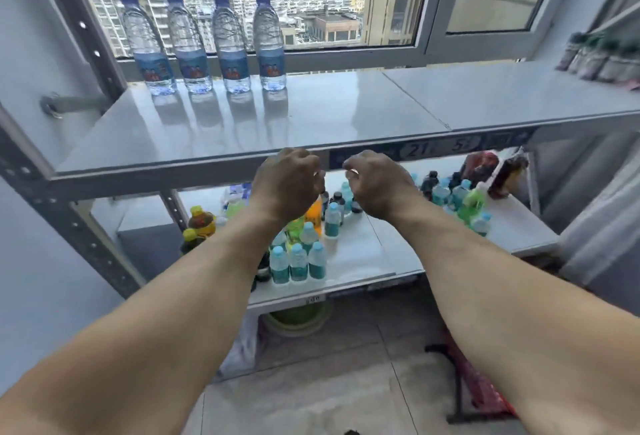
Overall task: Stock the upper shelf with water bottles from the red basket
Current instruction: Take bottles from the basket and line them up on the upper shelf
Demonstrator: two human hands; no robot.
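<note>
Two bare forearms, sleeveless to the frame edge; a pale ring (354, 171) on one finger.

Plenty of bare room is left on the upper shelf (329, 112) from 12 to 2 o'clock. The 10 to 11 o'clock corner is blocked by four water bottles (207, 43) lined up, and the far 2 o'clock end is taken by small bottles (602, 57).

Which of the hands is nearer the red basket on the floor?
Right. The right hand hangs at the upper shelf edge, more directly above the red basket at lower right; the left hand sits beside it, further left. Neither touches it.
</note>
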